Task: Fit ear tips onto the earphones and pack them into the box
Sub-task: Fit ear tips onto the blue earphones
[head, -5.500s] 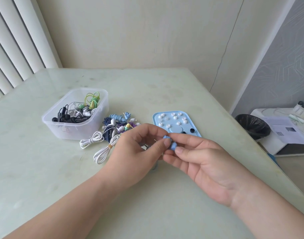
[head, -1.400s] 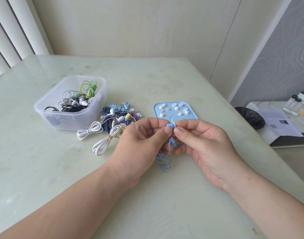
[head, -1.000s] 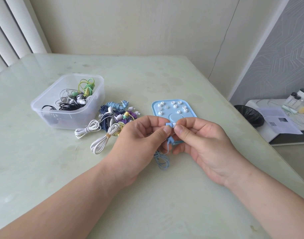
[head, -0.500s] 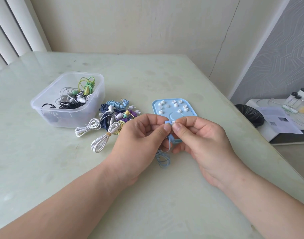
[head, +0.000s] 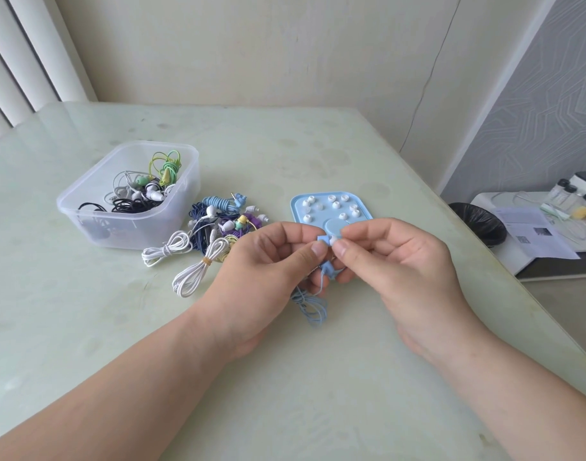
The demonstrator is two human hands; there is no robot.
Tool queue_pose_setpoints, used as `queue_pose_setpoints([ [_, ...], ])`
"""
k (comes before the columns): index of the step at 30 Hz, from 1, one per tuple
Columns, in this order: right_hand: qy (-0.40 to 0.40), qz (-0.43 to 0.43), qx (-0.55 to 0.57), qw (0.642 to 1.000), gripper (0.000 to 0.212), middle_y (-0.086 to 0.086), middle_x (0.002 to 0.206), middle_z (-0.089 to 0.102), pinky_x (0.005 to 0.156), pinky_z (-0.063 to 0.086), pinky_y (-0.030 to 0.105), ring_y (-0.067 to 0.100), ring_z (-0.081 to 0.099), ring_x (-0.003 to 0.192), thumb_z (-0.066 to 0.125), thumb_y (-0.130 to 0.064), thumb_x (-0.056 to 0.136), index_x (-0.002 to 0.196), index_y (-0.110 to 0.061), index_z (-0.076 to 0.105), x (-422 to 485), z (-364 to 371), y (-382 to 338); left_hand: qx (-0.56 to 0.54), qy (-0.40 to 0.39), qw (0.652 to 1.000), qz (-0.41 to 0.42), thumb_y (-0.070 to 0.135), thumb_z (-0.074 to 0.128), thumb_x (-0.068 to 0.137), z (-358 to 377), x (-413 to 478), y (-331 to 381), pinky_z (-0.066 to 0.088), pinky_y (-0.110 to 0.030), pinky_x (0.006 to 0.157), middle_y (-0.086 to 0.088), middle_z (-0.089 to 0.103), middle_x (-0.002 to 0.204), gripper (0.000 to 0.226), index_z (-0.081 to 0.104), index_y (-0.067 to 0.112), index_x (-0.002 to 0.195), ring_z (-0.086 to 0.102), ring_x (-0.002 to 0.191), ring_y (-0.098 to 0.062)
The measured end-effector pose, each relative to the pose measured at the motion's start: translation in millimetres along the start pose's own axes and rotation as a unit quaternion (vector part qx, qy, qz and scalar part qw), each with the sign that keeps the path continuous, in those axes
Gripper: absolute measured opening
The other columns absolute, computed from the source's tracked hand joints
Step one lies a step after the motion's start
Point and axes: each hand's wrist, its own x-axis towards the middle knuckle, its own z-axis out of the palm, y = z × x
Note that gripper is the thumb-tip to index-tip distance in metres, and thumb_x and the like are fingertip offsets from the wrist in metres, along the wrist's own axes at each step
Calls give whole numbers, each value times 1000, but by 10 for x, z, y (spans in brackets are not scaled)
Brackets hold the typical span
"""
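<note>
**Ear-Tip Fitting: Failure Risks at the Point of Seating**

The left hand (head: 268,261) was closed in a pinch on a blue earbud (head: 322,240), thumb and forefinger meeting at its body. The right hand (head: 398,257) was closed in a pinch on a white ear tip (head: 333,241), which touched the earbud's end. Whether the tip was fully seated on the nozzle could not be told; the fingertips hid the joint. The second earbud (head: 328,270) of the pair hung just below the pinch, and the blue cable (head: 309,304) trailed from between the hands to a loose coil on the tabletop (head: 85,311).

Probable faults from this position:

1. Tip drop. The tip was small and likely soft and slippery. Off-axis pressure would probably fold its skirt, or shoot it out of the grip and across the tabletop.
2. Partial seating. A tip pushed on at one side only would likely come off later, during packing.
3. Cable snag. The loose coil lay directly under the wrists. A lift towards the box (head: 128,201) could drag it into the pile of bundled earphones (head: 218,227) just beside the box and tangle it.
4. Tray disturbance. The blue tray (head: 363,212) of spare tips (head: 335,205) lay just beyond the fingers. A forward slip of either hand would probably scatter them.

The box already held several earphones and stood well apart to the left, so the transfer would cross the pile.
</note>
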Motion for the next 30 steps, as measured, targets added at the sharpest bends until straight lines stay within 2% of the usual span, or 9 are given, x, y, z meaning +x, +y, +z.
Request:
queue_pose_setpoints([
  [3,-24,-16,-18,999,25,11,86,78,71,57,27,19,74,75,76,1,86,109,-10,73,15,-29,1,0,-3,1000,-1,6,64,97,-6,1,1,52,-27,61,-21,70,88,9,72,4,101,58,62,-23],
  [9,-54,-101,-128,985,16,6,88,80,83,63,42,25,77,82,75,3,88,95,-11,79,50,-73,51,14,-12,1000,-16,6,65,97,-31,19,-3,51,-29,59,-28,67,87,16,70,-5,106,57,60,-23],
  [12,-76,-238,-251,935,17,3,90,77,79,60,42,21,74,84,75,6,88,96,-8,80,92,-117,47,21,-17,999,-31,10,66,97,-58,34,1,50,-31,61,-24,64,83,18,70,-6,106,55,60,-24],
  [14,-77,-282,-285,913,17,4,90,76,77,59,40,20,74,83,75,7,88,96,-8,79,112,-130,55,17,-17,999,-34,10,66,97,-62,38,2,50,-30,60,-22,63,81,18,70,-6,106,55,59,-24],
  [15,-70,-270,-276,920,20,2,90,77,78,60,38,19,74,83,75,6,87,97,-11,79,107,-126,70,11,-15,999,-33,9,66,96,-56,35,5,50,-30,60,-22,63,80,18,70,-6,106,56,59,-23],
  [17,-56,-176,-195,963,29,-1,90,79,85,61,37,18,76,86,77,6,86,104,-16,78,79,-102,83,-1,-9,1000,-25,6,66,96,-37,26,9,51,-29,60,-20,63,78,16,69,-5,106,57,58,-21],
  [19,-49,-92,-117,988,31,3,91,79,87,61,36,19,77,87,77,6,85,109,-14,77,64,-93,86,-10,-8,1000,-16,3,64,97,-17,14,11,52,-28,60,-17,65,78,12,69,-3,106,59,60,-21],
  [23,-35,-45,-82,995,15,9,82,78,68,58,25,20,74,72,74,1,88,101,-7,77,74,-133,43,-10,-2,1000,5,1,66,96,11,-5,16,53,-28,61,-9,70,79,6,69,3,100,61,62,-23],
  [30,-55,-29,-78,995,13,14,87,78,67,59,32,29,74,74,68,2,93,102,-1,76,89,-134,53,-5,0,1000,29,2,72,89,43,-24,10,57,-33,66,-12,72,82,11,70,2,101,64,64,-23],
])
